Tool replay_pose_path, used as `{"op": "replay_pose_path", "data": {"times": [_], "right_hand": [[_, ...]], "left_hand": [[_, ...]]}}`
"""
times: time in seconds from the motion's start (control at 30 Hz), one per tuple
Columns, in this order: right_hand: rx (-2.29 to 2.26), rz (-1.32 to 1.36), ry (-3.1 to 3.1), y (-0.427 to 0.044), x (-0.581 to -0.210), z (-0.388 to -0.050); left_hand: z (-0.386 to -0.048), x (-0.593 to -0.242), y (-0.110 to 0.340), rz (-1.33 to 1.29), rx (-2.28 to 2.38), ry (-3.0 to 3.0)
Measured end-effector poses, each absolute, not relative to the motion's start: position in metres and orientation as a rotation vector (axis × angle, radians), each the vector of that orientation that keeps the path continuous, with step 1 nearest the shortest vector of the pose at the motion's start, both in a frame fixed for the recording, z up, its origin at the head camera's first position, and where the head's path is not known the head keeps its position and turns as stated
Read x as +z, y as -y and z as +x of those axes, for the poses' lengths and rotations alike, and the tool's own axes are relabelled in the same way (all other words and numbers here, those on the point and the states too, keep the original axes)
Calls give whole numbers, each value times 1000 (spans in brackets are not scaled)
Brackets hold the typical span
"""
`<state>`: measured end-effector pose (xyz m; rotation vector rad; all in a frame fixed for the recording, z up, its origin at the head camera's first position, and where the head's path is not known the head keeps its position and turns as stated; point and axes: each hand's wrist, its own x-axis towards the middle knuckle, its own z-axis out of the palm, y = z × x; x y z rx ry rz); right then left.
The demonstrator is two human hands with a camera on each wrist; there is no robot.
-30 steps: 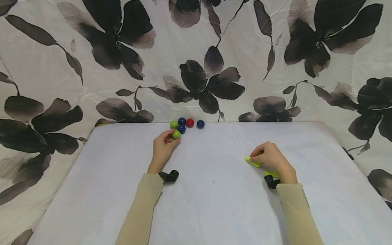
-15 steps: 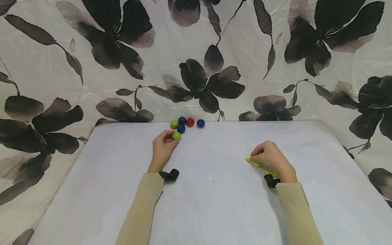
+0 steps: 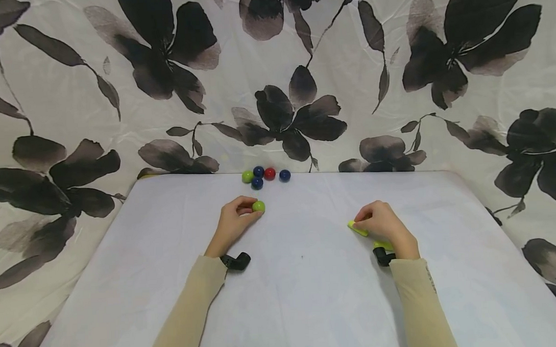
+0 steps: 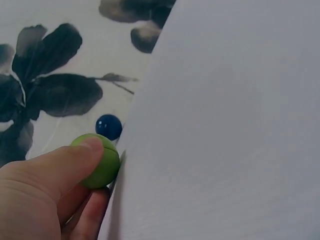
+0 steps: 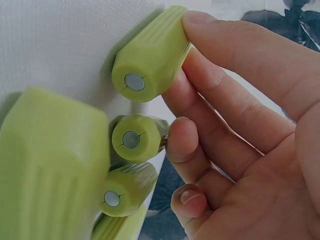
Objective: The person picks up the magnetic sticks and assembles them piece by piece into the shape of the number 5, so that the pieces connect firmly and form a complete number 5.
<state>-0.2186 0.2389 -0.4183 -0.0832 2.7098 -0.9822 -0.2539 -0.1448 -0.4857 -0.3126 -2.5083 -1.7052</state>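
Observation:
My left hand (image 3: 233,222) pinches a light green ball (image 3: 258,207) between thumb and fingers, over the left middle of the white table. In the left wrist view the thumb presses on this green ball (image 4: 102,162), with a dark blue ball (image 4: 108,127) beyond it. On the right, my right hand (image 3: 386,225) pinches a yellow-green magnetic building rod (image 3: 357,229). The right wrist view shows the thumb and a finger on this rod (image 5: 152,52), which has a round grey metal end. Several similar rods (image 5: 131,138) lie close below it, partly hidden by one another.
At the table's (image 3: 305,295) back edge sit a green ball (image 3: 247,176), a red ball (image 3: 270,174) and several dark blue balls (image 3: 284,176). Another yellow-green rod (image 3: 382,245) lies under the right wrist. A floral cloth (image 3: 274,66) hangs behind the table.
My left hand has drawn the green ball away from the group at the back edge, toward the front and slightly right. The right hand and its rod stay in place.

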Motion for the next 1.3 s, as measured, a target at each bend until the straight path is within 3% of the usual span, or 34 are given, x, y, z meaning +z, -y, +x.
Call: {"op": "replay_pose_path", "data": {"times": [0.6,1.3], "right_hand": [[-966,-105,-2723,-238,-420,-219],[-937,-192,-2727,-237,-418,-218]], "left_hand": [[-214,-487,123,-607,-1804,2540],[-212,-485,117,-719,-1811,2536]]}}
